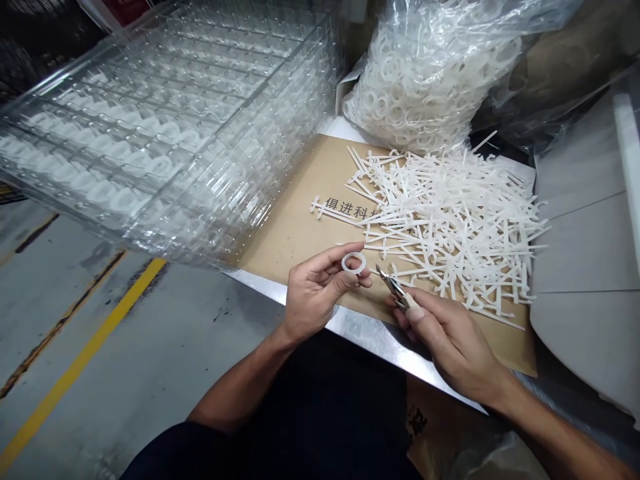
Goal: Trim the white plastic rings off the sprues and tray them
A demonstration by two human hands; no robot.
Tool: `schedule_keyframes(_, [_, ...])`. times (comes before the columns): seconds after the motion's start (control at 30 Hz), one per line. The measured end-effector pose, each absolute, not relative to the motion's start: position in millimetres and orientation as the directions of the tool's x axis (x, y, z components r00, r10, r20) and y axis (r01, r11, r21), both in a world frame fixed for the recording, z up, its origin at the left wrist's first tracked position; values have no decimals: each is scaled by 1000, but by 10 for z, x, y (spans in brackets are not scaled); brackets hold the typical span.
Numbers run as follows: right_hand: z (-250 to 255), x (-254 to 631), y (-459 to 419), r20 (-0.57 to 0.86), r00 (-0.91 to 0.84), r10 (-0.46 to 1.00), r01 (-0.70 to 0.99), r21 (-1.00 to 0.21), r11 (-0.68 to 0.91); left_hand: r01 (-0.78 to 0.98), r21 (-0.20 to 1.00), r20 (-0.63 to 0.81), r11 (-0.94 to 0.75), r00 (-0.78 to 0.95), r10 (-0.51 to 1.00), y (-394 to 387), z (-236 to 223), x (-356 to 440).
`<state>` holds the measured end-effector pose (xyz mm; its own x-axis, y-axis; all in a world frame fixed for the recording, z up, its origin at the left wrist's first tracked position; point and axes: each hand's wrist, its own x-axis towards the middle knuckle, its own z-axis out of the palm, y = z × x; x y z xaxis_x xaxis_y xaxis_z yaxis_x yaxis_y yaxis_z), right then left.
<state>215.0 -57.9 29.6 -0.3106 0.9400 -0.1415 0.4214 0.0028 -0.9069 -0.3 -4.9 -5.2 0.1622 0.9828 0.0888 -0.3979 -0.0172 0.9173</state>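
Note:
Between the thumb and fingers of my left hand (320,287) is a white plastic ring (354,255), its round opening facing up toward me. My right hand (445,327) is wrapped around a pair of nippers (395,287) with metal jaws and pale handles. The jaws point up and left toward the ring, a short gap away from it. Beyond both hands, a heap of thin white plastic sprues (450,220) is spread over a brown cardboard sheet (295,213) with printed characters.
Stacked clear plastic trays (240,127) holding white parts stand at the left. A clear bag of white rings (420,87) sits behind the sprues. On the right is a grey curved panel (590,247). The metal table edge (380,340) runs in front of me.

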Motion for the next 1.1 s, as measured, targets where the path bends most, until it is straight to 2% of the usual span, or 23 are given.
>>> schedule_keyframes(0.4, [298,2152,-571,-102,-324,940,400,-916,39,-318,946,118,-58,172,978,-64,-47,-21])
schedule_keyframes(0.7, [252,2178,-561,-148,-322,935,379,-925,-16,-440,896,25,65,195,981,-38,-77,-10])
schedule_keyframes(0.9, [166,2164,-515,-139,-327,935,333,-943,-23,-640,733,-132,230,198,971,43,95,-72])
schedule_keyframes(1.1, [154,2142,-518,-165,-299,940,275,-958,-81,-665,729,-92,161,138,986,13,443,-224])
